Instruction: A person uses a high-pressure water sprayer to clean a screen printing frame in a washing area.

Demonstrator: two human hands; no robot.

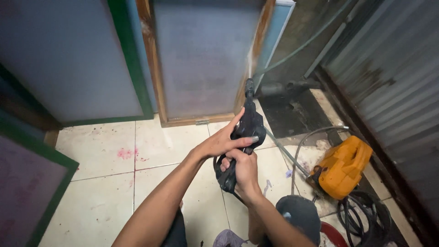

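A black pressure-washer spray gun [249, 120] is held out in front of me, its nozzle pointing at a wood-framed mesh screen [206, 59] leaning against the wall. My right hand [243, 170] grips the gun's handle from below. My left hand [222, 141] wraps the gun's body from the left, fingers across the top. A fine spray streaks up the screen's right wooden edge [254, 55]. A black hose hangs from the handle's bottom.
A green-framed screen [73, 59] leans to the left, another [32, 183] at the near left. An orange pressure washer [342, 167] with coiled black hoses [363, 219] sits on the right by a corrugated metal wall [393, 77]. The tiled floor [105, 183] has pink stains.
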